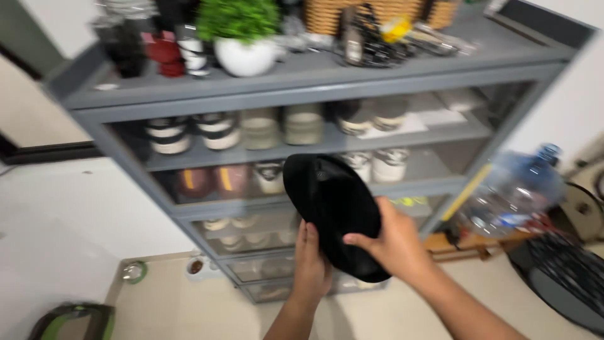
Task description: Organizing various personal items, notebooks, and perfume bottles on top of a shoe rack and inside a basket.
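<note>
Here I look down at both hands holding a black shoe [333, 214] up in front of a grey cabinet [314, 94]. The shoe is tilted, its sole side towards me, one end up near the cabinet's middle shelf and the other low by my wrists. My right hand [393, 242] is closed on the shoe's right edge, thumb across the dark face, fingers wrapped behind. My left hand [311, 261] is pressed against the shoe's lower left edge with its fingers laid flat up along it; it touches the shoe, but I cannot tell whether it truly grips.

The cabinet has clear fronts, and behind them pairs of shoes sit in rows: dark and white ones on the upper shelf, brown ones lower left, pale ones beside them. The picture is blurred, so I cannot make out finer detail. On top stand a green plant in a white pot [242, 38], a dark red thing to its left, and a woven basket [371, 16] with clutter in front of it.

To the right of the cabinet a large blue-tinted water bottle [513, 195] lies tilted, near a black fan grille [566, 277] on the floor. At the lower left sits a green and grey object [72, 321], well apart from the hands.
</note>
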